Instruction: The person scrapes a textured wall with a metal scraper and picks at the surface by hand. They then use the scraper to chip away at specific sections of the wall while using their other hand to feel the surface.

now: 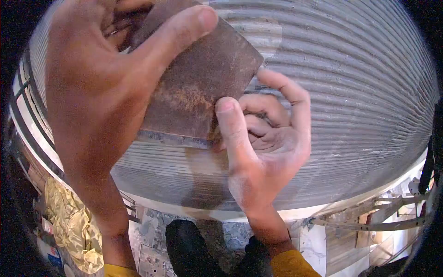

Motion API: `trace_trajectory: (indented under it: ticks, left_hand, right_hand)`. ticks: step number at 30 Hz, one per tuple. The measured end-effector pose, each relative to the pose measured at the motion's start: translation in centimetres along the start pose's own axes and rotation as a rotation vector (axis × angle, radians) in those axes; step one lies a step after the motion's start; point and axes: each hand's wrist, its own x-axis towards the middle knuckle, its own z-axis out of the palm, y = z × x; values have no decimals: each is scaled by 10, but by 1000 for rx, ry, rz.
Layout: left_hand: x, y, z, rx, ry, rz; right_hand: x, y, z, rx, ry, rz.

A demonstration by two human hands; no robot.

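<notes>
A flat brown plate with rust-coloured patches (198, 74) is held up tilted in front of me. My left hand (101, 87) is closed on its left side, thumb lying across the face and fingers hidden behind. At the plate's lower right edge, my right hand (272, 134) pinches it between thumb and forefinger, the other fingers curled. Pale dust coats the right hand. Behind both hands spreads a large grey surface with many ridges (350, 92).
A pale rim (295, 214) borders the ridged surface. Crumpled gold sheeting (69, 221) lies at lower left. Below are a dark shoe (187, 244) and the dusty floor (152, 231). Long wooden pieces (369, 226) lie at lower right.
</notes>
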Motion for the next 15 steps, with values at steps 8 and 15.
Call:
trace_trajectory:
  ticks: [8,15]
  left_hand:
    - [-13,5,3,-269,-19,-86]
    - [-13,1,5,-171,-55,-23]
  right_hand:
    - [-3,1,5,214,81,201]
    - [-4,-2,7,212,88,157]
